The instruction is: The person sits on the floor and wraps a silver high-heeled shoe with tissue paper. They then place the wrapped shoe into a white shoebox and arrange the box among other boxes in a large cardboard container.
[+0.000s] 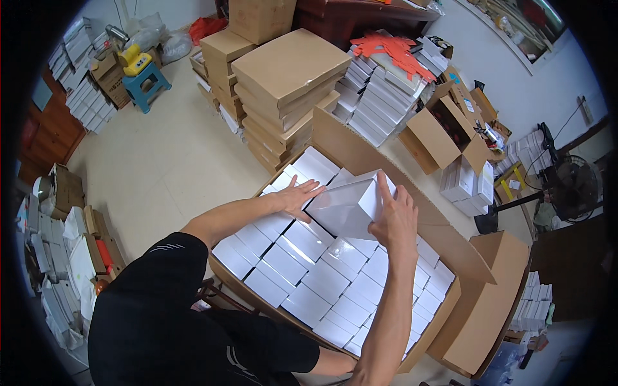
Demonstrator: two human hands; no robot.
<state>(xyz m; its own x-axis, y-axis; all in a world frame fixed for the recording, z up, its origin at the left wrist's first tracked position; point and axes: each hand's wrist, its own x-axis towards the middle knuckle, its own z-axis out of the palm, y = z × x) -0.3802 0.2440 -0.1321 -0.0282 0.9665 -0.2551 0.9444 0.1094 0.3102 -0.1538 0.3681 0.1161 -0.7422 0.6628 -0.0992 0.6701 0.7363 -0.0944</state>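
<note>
A large cardboard carton (434, 321) stands in front of me, packed with rows of small white boxes (301, 302). My right hand (396, 215) grips the right end of one white box (344, 209), thumb and fingers wrapped around its edges. That box sits tilted, its right end raised above the others. Beside its left end, my left hand (297, 198) lies palm down on the packed boxes with the fingers spread. A dark gap shows under the raised box's lower left edge.
Stacked brown cartons (290, 67) stand beyond the carton. Piles of white boxes (386, 96) with orange strips (393, 51) on top are behind its raised flap (399, 186). At the right are an open carton (444, 132) and a black fan (576, 186). A blue stool (145, 83) stands far left.
</note>
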